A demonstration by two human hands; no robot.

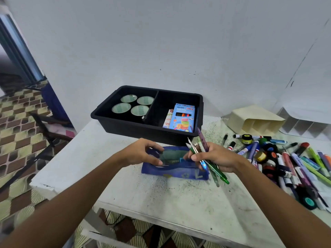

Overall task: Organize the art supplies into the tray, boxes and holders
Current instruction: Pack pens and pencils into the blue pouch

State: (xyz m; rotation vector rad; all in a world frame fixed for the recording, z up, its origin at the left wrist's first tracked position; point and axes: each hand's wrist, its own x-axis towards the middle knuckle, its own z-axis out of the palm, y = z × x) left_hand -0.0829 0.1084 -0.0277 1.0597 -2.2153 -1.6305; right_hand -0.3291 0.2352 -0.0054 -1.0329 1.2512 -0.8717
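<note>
white table [179, 199] bare at its near edge; left hand [141, 153] pinches blue pouch [177, 171], right hand [216, 159] clamps pens [213, 167].

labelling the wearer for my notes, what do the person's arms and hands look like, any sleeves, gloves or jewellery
Both arms are bare from the bottom edge of the head view up to the hands, with no sleeve showing. The left hand and right hand wear no gloves. No watch, bracelet or ring shows on the wrists or on the fingers that are in view. No markings can be made out.
</note>
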